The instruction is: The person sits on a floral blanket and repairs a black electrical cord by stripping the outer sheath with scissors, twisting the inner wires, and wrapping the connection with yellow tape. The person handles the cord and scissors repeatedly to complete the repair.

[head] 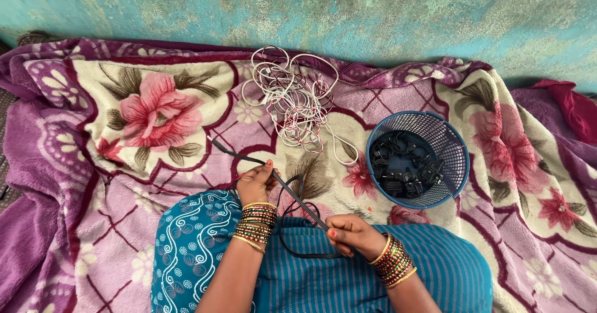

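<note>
Seated person, head view. Left hand (pixel 255 185) at 7 o'clock of centre, fingers closed pinching a flat black cable (pixel 292 195). Right hand (pixel 349 233) at 5 o'clock, also closed on the same cable lower down, near the lap. Cable runs taut between the two hands on a diagonal; its free end (pixel 214 142) sticks out past the left hand toward 10 o'clock, and a slack loop hangs down over the blue clothing between the wrists. Bangles on both wrists.

Tangled pile of white and red-white cables (pixel 293 101) lies at 12 o'clock on the floral blanket (pixel 112 163), well apart from both hands. Blue mesh basket (pixel 457 157) at 3 o'clock holds small black parts (pixel 404 167); too small to tell what kind. Teal wall behind.

Judgement: the cable seems to be drawn straight between the hands. To do that well, keep the left pinch firm near the end, let the right fingers slide rather than yank, keep the flat side untwisted, and keep the slack loop from knotting in the lap.
</note>
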